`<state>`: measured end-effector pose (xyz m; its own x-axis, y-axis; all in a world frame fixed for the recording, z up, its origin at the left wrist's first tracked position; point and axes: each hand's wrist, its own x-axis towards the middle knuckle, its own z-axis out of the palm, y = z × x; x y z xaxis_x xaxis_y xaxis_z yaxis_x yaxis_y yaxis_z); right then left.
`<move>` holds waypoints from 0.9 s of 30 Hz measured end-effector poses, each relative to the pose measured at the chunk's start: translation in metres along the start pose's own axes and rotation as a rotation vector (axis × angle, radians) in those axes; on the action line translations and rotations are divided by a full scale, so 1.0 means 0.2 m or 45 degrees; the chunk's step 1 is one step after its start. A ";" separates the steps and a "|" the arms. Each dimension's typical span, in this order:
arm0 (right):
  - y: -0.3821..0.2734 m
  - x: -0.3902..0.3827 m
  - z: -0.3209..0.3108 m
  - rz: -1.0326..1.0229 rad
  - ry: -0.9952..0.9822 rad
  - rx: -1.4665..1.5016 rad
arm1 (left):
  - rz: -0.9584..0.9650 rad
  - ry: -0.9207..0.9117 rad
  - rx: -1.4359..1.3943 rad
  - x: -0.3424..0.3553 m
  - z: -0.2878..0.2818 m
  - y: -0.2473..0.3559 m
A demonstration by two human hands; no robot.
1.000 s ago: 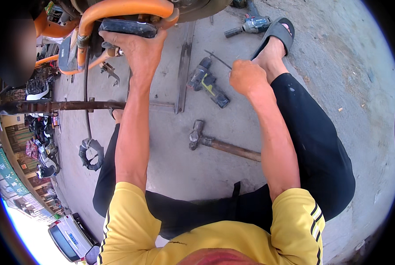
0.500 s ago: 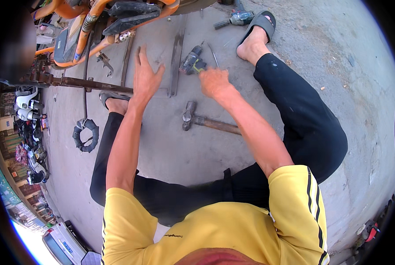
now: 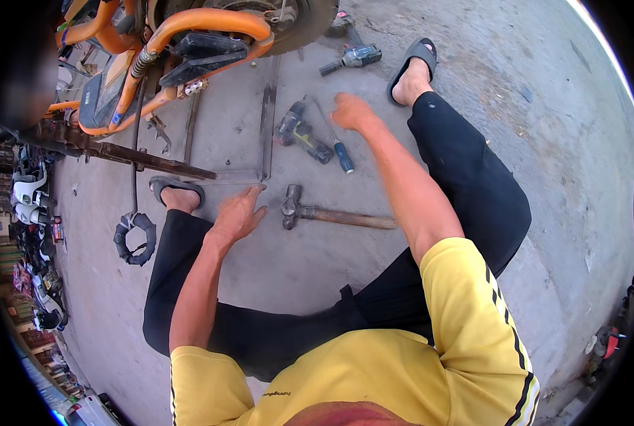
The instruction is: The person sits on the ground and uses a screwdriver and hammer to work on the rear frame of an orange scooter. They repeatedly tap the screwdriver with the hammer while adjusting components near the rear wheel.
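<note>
My left hand [image 3: 237,215] is open over the pavement, fingers extended and thumb apart, near the corner of a flat metal bar frame [image 3: 266,131]. My right hand [image 3: 352,112] is closed, its fingers curled; whatever they hold, if anything, is hidden. Beside it lies a screwdriver [image 3: 342,157] with a blue handle, its shaft pointing away from me. A cordless drill [image 3: 301,135] with a yellow-green patch rests on its side left of the screwdriver. Nearer to me lies a ball-peen hammer [image 3: 345,217] with a wooden handle, its head to the left.
An orange tubular vehicle frame [image 3: 210,21] with a wheel stands at the far left. From it a rusty bar [image 3: 168,164] juts toward my left foot. A black wrapped ring [image 3: 135,238] lies left of my leg. A teal power tool [image 3: 359,56] lies farther off.
My left hand has come back toward me, off the metal frame. My right hand has moved away to the right, uncovering the drill and the screwdriver's handle. The view has shifted slightly.
</note>
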<state>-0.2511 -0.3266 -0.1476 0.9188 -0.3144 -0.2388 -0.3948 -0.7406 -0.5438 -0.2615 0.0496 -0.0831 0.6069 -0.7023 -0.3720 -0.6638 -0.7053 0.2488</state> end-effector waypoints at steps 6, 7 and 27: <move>0.18 0.04 0.17 0.052 -0.067 -0.040 | 0.038 -0.044 0.010 -0.04 0.04 0.02; 0.15 0.03 0.20 0.045 -0.112 -0.047 | 0.048 -0.039 0.051 -0.05 0.04 0.03; -0.68 -0.94 -0.83 -0.515 0.555 -0.342 | -0.034 0.572 -0.267 -0.81 0.17 0.39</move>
<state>-0.3690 -0.2657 0.1049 0.9350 -0.1498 0.3216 -0.0539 -0.9559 -0.2888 -0.4266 0.1113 -0.0334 0.7816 -0.6230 0.0303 -0.5711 -0.6953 0.4362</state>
